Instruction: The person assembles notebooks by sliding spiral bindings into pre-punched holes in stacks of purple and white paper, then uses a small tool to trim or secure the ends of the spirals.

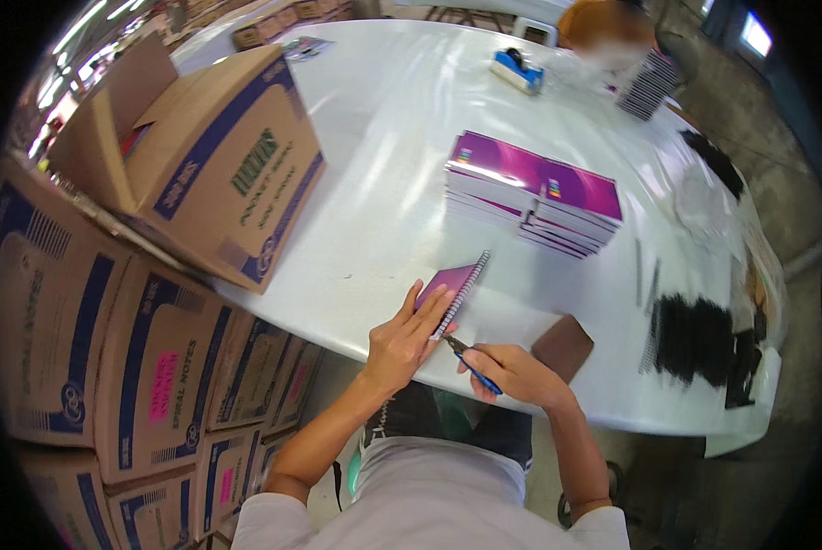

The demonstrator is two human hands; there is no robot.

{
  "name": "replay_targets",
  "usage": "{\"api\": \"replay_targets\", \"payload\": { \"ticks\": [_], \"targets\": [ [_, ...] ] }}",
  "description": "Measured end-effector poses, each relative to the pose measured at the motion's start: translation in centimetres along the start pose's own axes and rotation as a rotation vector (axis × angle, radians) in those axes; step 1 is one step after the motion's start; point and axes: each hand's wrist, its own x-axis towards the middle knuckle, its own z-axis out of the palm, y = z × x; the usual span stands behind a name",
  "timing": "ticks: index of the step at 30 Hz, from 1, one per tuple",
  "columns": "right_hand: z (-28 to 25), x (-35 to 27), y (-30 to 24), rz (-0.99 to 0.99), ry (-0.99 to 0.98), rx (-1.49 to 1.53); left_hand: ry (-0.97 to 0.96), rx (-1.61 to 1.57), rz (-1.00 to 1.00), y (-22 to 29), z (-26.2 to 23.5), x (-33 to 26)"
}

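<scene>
A purple spiral notebook (pixel 445 280) lies on the white table near its front edge, its wire coil on the right side. My left hand (pixel 405 337) rests on the notebook with fingers stretched over the cover, steadying it. My right hand (pixel 514 374) is closed around blue-handled pliers (pixel 481 367). Their dark jaws touch or nearly touch the near end of the coil; whether they grip the wire is too small to tell. Just right of the pliers is a brown block (pixel 563 347), partly behind my right hand. Farther back stand two stacks of purple notebooks (pixel 532 188).
An open cardboard carton (pixel 237 174) stands at the left, with more cartons (pixel 159 367) stacked below the table edge. Black wire coils (pixel 692 339) lie at the right. A blue tape dispenser (pixel 518 71) sits at the back, near another person (pixel 603 32) beside stacked notebooks (pixel 649 85).
</scene>
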Motion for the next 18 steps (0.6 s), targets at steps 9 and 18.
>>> {"api": "replay_targets", "payload": {
  "ticks": [9, 18],
  "targets": [
    [-1.0, 3.6, 7.7, -0.144, 0.927, -1.102, -0.363, 0.457, -0.225, -11.6, -9.7, -5.8],
    [-5.4, 5.7, 7.5, -0.361, 0.95, -1.045, -0.44, 0.292, -0.43, -12.9, -12.4, -7.3]
  ]
}}
